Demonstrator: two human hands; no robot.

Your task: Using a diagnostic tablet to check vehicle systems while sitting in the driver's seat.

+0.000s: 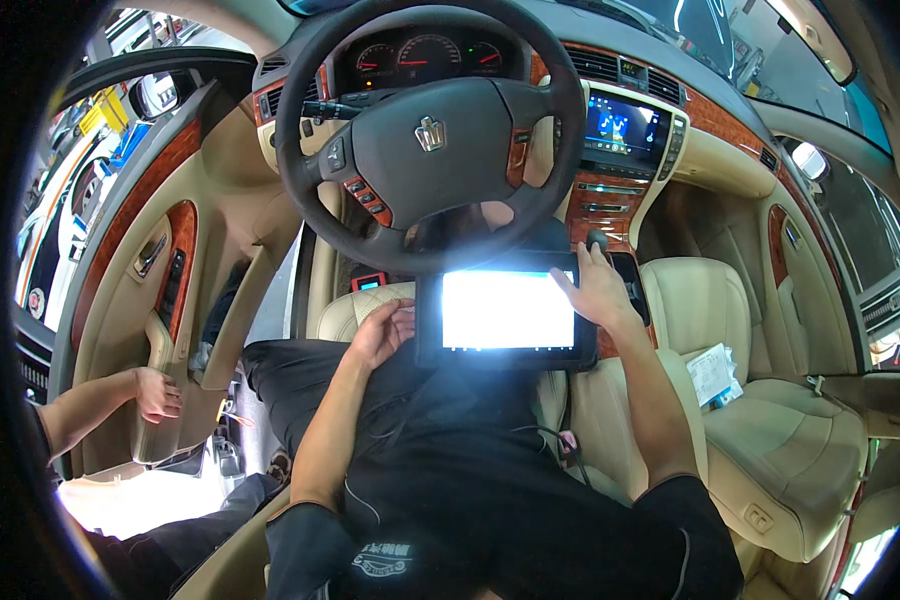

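Note:
A black-cased tablet [430,335] rests over my lap below the steering wheel, its screen glowing almost plain white. My left hand [380,335] is closed at the tablet's left edge, the fingers curled against the case. At the opposite edge, my right hand [602,290] grips the upper right side, with the thumb reaching over the screen's corner. The undersides of the case and some fingertips are hidden. Just beyond my right hand stands a dark gear knob [597,239].
The steering wheel [425,140] arches close above the tablet. A small red-rimmed device [368,282] lies by the seat's front edge. At the open driver's door [120,330], another person's hand [157,394] rests on the armrest. Papers [712,374] lie on the passenger seat [780,430].

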